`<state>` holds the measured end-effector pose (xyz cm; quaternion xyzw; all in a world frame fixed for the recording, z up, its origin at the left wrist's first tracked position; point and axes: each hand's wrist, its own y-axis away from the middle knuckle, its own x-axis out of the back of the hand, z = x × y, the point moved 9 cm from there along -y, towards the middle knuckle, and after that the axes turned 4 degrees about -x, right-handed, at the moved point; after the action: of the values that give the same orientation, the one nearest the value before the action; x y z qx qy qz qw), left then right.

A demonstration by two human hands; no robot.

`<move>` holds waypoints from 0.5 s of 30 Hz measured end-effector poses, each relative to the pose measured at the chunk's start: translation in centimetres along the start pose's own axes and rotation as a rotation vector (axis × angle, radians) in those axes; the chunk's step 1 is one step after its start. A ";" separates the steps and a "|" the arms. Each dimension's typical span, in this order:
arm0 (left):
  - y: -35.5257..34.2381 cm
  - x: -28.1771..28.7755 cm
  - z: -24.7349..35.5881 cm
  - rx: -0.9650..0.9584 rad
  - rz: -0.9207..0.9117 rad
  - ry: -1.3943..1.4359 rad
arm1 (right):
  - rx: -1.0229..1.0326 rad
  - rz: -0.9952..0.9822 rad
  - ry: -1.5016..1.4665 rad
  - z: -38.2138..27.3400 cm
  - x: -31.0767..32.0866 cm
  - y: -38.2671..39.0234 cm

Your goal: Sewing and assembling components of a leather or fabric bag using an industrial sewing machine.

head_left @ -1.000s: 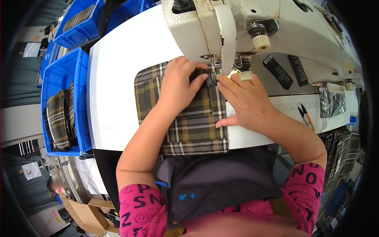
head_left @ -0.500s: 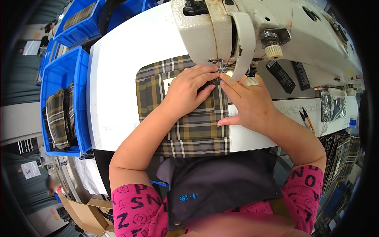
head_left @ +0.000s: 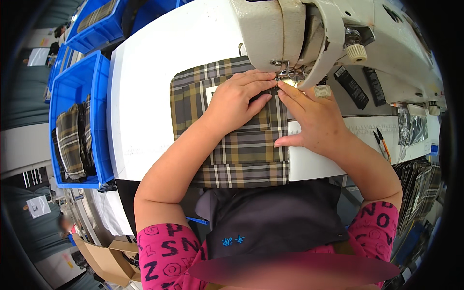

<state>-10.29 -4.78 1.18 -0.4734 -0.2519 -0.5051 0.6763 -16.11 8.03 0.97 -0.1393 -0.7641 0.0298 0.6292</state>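
A plaid fabric piece [head_left: 241, 157] in brown, grey, black and white, folded or layered, lies flat on the white sewing table [head_left: 145, 63]. Its right edge runs up to the presser foot area of a sewing machine [head_left: 270, 34]. My left hand [head_left: 239, 99] presses flat on the cloth, fingers stretched toward the needle, partly covering a white label [head_left: 211, 92]. Close to the needle, my right hand [head_left: 319, 121] has its index fingertip near the left fingertips and its thumb spread out beside the cloth's right edge. The presser foot is mostly hidden by fingers and machine.
Blue bins [head_left: 104, 130] with plaid pieces [head_left: 72, 140] stand left of the table. On the right lie two black packets [head_left: 351, 87], pens [head_left: 383, 144] and a clear plastic bag [head_left: 413, 128]. Stacked plaid pieces [head_left: 418, 188] hang at the right. An open cardboard box [head_left: 104, 258] sits lower left.
The view has shifted, so machine, cloth and hands appear slightly further right and higher. Both hands keep nearly the same pose beside the needle.
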 end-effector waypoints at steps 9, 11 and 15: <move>-0.4 0.0 -0.6 0.036 -0.023 -0.009 | -0.201 0.343 -0.551 4.9 2.1 0.3; -0.2 0.0 -0.6 0.031 -0.019 -0.023 | -0.374 0.392 -0.801 7.2 1.9 0.2; -0.4 0.3 -0.4 0.005 0.022 -0.015 | -0.575 0.434 -1.003 9.1 1.3 0.6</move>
<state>-10.64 -5.31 1.36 -0.4782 -0.2530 -0.4933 0.6812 -25.03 10.08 0.25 -0.4246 -0.8986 0.0118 0.1103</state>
